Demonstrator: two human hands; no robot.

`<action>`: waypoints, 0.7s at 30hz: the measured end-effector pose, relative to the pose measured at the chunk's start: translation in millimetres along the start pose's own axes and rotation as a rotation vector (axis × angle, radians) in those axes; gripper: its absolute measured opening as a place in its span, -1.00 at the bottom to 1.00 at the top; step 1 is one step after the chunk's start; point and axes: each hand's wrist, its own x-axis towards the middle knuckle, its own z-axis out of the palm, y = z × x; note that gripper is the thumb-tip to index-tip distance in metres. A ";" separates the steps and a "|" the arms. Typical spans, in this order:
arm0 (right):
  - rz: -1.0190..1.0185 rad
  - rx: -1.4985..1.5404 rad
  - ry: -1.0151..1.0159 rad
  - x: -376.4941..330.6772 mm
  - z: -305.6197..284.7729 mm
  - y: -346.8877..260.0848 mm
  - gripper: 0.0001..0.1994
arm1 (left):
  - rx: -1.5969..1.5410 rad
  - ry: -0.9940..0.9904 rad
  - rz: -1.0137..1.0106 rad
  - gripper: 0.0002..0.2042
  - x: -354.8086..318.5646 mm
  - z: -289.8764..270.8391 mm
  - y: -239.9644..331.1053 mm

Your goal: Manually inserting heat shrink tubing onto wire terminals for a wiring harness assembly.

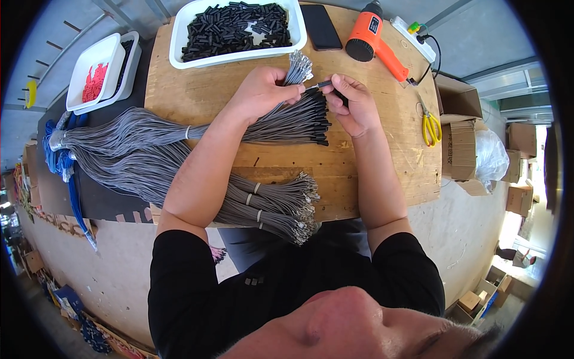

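My left hand [261, 94] is closed around a bunch of grey cables [298, 67] whose bare metal terminals point up and away. In my right hand [353, 103], thumb and fingers pinch a short black sleeve [324, 84] at the end of one cable; another dark piece shows against the fingers. Below both hands lies a fan of grey cables [287, 127] with black sleeves on their ends. Nearer to me, several tied grey bundles [257, 200] end in bare metal terminals at the table's front edge.
A white tray [239, 58] of black sleeves stands at the back, beside a dark phone [321, 27]. An orange heat gun [373, 45], a white power strip [412, 39] and yellow-handled pliers [430, 128] lie right. White tubs [95, 75] with red pieces stand left.
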 end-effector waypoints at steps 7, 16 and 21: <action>-0.006 -0.141 0.025 -5.9 10.8 -3.1 -0.80 | 0.094 -0.029 0.010 -0.81 -1.8 -1.1 4.8; -0.024 -0.137 0.003 -6.8 13.2 1.6 -0.82 | 0.069 -0.038 0.015 -0.83 -1.1 0.2 2.9; -0.013 -0.137 0.011 -6.9 14.8 0.9 -0.81 | 0.038 -0.043 0.006 -0.85 -2.0 0.1 2.6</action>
